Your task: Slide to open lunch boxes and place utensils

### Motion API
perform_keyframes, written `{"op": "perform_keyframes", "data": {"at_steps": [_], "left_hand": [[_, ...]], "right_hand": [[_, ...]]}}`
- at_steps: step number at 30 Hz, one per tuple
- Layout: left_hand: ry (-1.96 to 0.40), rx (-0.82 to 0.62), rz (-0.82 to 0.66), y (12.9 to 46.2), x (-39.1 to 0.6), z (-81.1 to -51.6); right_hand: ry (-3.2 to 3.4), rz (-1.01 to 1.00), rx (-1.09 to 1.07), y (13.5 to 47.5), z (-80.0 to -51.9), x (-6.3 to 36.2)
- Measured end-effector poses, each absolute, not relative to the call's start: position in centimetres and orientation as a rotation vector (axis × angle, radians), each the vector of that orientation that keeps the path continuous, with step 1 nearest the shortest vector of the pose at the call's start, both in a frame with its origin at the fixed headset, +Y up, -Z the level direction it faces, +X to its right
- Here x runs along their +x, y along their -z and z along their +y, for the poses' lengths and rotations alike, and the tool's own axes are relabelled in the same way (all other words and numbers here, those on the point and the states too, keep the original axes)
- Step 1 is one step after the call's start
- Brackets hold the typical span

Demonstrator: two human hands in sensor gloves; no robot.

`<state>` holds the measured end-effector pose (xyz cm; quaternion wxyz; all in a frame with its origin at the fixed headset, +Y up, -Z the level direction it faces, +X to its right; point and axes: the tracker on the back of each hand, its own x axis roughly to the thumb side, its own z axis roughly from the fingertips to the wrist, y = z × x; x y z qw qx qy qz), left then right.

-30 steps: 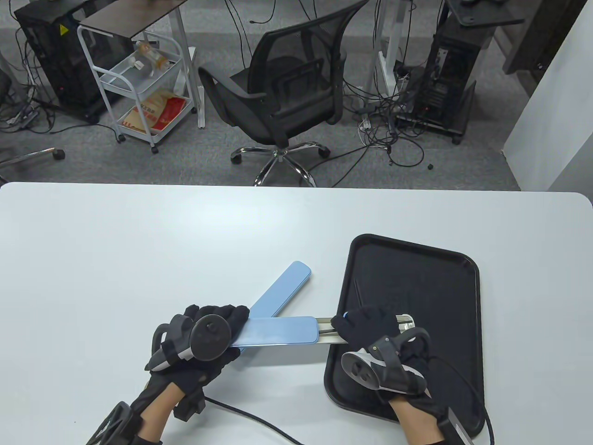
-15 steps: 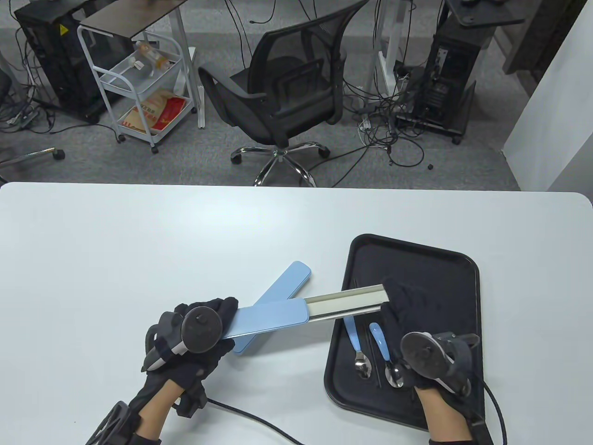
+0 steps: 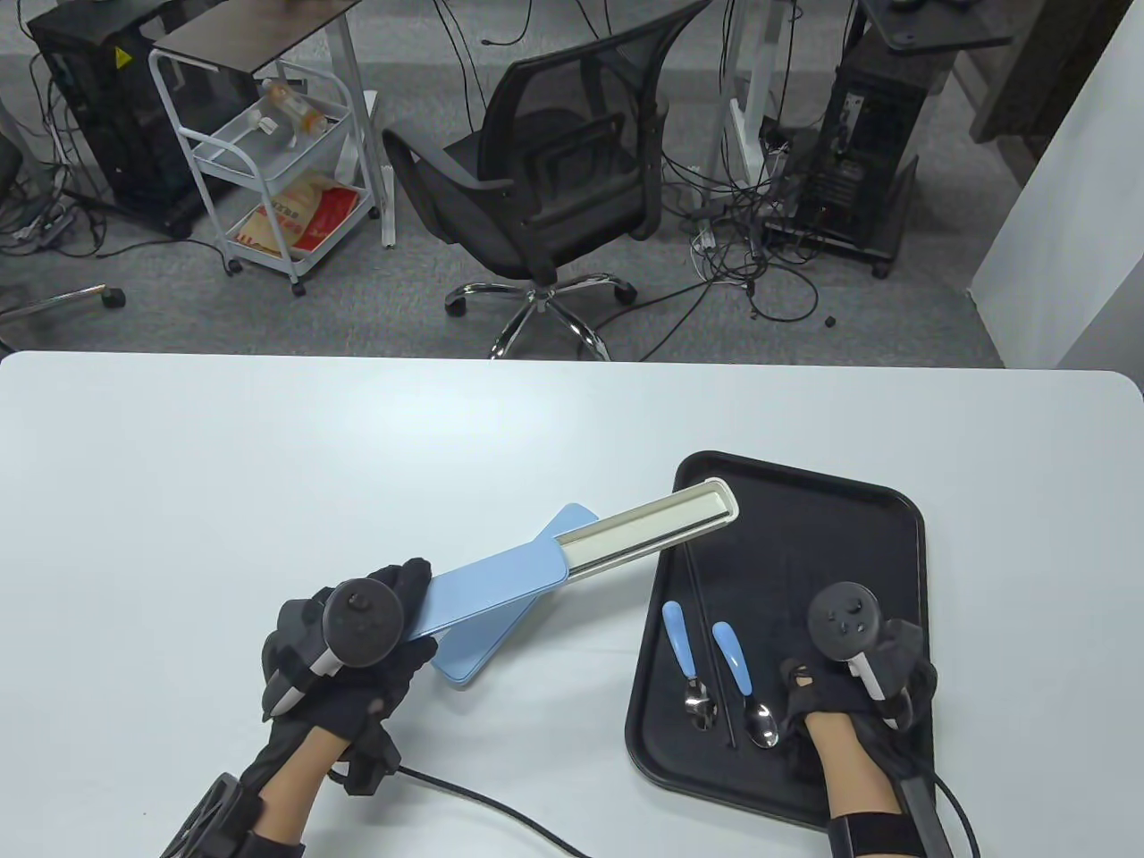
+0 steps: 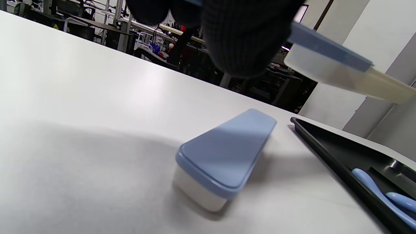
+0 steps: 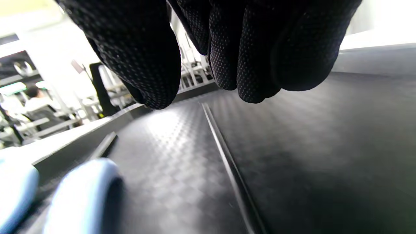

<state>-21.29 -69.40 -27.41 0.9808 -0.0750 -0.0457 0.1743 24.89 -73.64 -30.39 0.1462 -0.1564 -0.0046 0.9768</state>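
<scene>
My left hand (image 3: 393,608) grips the near end of a slid-open lunch box (image 3: 496,583) with a blue lid and holds it above the table. Its white inner tray (image 3: 657,525) sticks out toward the black tray (image 3: 804,518) and looks empty. In the left wrist view the held box (image 4: 325,45) crosses the upper right. A second, closed blue-lidded box (image 3: 474,661) lies on the table beneath it (image 4: 227,152). Two blue-handled spoons (image 3: 684,657) (image 3: 737,679) and black chopsticks (image 3: 710,643) lie in the black tray. My right hand (image 3: 849,688) hovers over the tray's near right, holding nothing, its fingers (image 5: 227,42) hanging just above the tray floor.
The white table (image 3: 268,465) extends far to the left and back. A glove cable (image 3: 483,804) runs along the table's near edge. An office chair (image 3: 545,179) stands beyond the far edge.
The spoons and chopsticks dropped from the inner tray into the black tray. My right hand let go and drew back to the near right. My left hand swung the open box's far end away from me.
</scene>
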Motion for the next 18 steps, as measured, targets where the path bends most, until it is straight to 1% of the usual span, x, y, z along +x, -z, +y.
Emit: {"op": "perform_keyframes", "data": {"at_steps": [3, 4, 5, 12, 18], "left_hand": [[-0.340, -0.160, -0.096, 27.4, -21.2, -69.5], [-0.337, -0.162, -0.096, 27.4, -21.2, -69.6], [-0.335, -0.169, -0.099, 27.4, -21.1, -69.6], [-0.324, -0.184, -0.108, 27.4, -20.9, -69.7], [-0.309, -0.190, -0.117, 27.3, -20.6, -69.7]], "right_hand": [[-2.869, 0.093, -0.476, 30.8, -74.7, 24.4], [-2.884, 0.107, -0.456, 30.9, -74.9, 24.4], [-2.893, 0.070, -0.449, 31.0, -75.0, 24.3], [-2.954, 0.150, -0.519, 31.3, -75.2, 23.2], [-3.005, 0.143, -0.562, 31.5, -75.2, 22.5]]}}
